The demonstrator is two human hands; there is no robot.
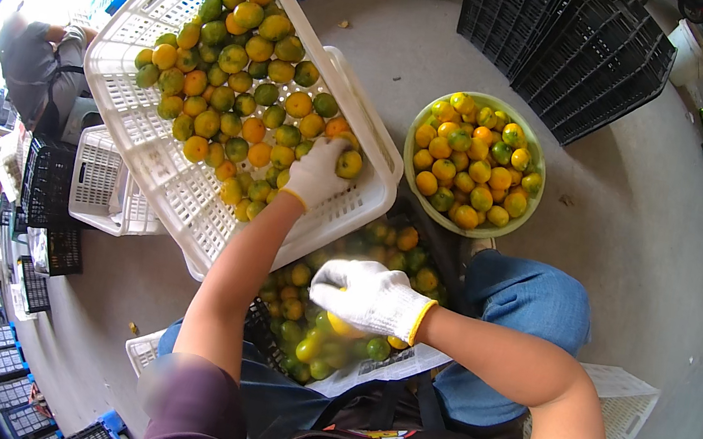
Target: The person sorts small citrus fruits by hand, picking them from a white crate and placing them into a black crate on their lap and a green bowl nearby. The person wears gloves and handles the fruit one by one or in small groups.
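Note:
My left hand [320, 170], in a white knit glove, reaches into the tilted white plastic crate [159, 151]. Its fingers curl around a green-and-orange mandarin [349, 164] near the crate's lower right corner. Many more mandarins [233, 59] lie across the crate's floor. Over a black crate [257, 315] between my knees is my right hand [374, 295], gloved as well, its fingers curled. A blurred orange mandarin [345, 326] shows just under that palm; whether the hand grips it is hidden. Greener mandarins [306, 350] fill the black crate, beside a sheet of newspaper [368, 374].
A round pale-green basin [407, 180] heaped with mandarins stands to the right. Beyond it are nested black crates [591, 57] and a white bucket [689, 54]. Another person [45, 64] sits at the far left near white and black crates [111, 188]. A white crate [625, 408] is behind my right knee.

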